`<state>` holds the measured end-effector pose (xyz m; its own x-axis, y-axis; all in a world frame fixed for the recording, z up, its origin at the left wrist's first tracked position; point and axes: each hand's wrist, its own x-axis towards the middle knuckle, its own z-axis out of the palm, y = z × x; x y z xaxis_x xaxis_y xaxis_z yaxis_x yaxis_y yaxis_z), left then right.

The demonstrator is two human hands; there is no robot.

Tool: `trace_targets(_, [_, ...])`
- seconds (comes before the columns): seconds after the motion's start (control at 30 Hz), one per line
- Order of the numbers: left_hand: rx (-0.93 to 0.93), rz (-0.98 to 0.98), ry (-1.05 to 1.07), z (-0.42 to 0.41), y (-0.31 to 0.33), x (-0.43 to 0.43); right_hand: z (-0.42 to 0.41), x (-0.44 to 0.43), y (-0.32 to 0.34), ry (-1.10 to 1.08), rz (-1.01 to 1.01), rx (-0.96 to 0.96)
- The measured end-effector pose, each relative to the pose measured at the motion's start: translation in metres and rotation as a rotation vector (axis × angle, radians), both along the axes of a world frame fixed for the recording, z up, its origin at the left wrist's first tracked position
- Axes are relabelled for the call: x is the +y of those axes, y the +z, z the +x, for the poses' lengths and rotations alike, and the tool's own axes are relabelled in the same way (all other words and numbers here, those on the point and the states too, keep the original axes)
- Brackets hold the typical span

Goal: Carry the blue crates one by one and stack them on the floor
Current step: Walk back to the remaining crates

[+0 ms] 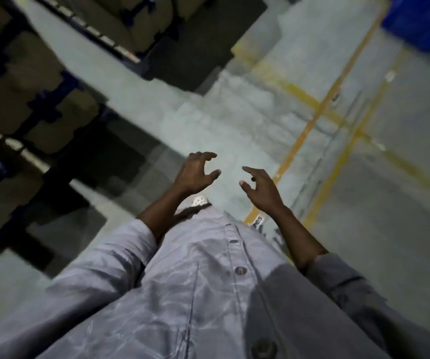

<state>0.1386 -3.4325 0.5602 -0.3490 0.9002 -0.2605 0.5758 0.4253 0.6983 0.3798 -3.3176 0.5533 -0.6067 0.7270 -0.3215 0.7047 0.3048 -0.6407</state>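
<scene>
Fingers curl wide and loose on both sides, holding nothing: our left hand and right hand hang in front of the pale grey button-up shirt, palms half turned toward each other, a clear gap between them. We read that as hands between loads, kept up and spread approx. to crate width, ready for the next grab, though that's a judgement, not a thing seen.

Blue plastic crate sits at the far upper right, well apart from both hands, cut off by the frame edge. Only a corner of it shows: saturated blue, flat-sided, w/ what may be a ribbed or gridded face, but blur makes the detail unsure. We can't tell if it's one crate or a stack, nor if it stands on the floor or on sth else.

Between us and it lies grey concrete floor crossed by yellow painted lane lines. At left stand dark blue racks stacked w/ brown cardboard boxes. A white perforated shoe shows just under the left wrist.

Whole view is tilted and smeared, so we're likely mid-step, heading for the crate.
</scene>
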Motion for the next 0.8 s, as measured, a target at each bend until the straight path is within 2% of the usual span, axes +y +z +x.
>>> trace_targets(0.17, [-0.012, 0.018, -0.061, -0.031, 0.007, 0.097, -0.016, 0.084, 0.021, -0.205, -0.020, 0.068])
trace_targets(0.43, [-0.107, -0.091, -0.133, -0.061, -0.015, 0.263, -0.028, 0.244, 0.003, -0.499, -0.164, 0.207])
trace_targets(0.6, [-0.182, -0.056, -0.067, -0.077, -0.010, 0.410, -0.037, 0.381, 0.000, -0.535, -0.186, 0.263])
trace_targets(0.8, [-0.271, 0.022, -0.019, -0.080, 0.014, 0.591, -0.034, 0.552, 0.040, -0.572, -0.159, 0.336])
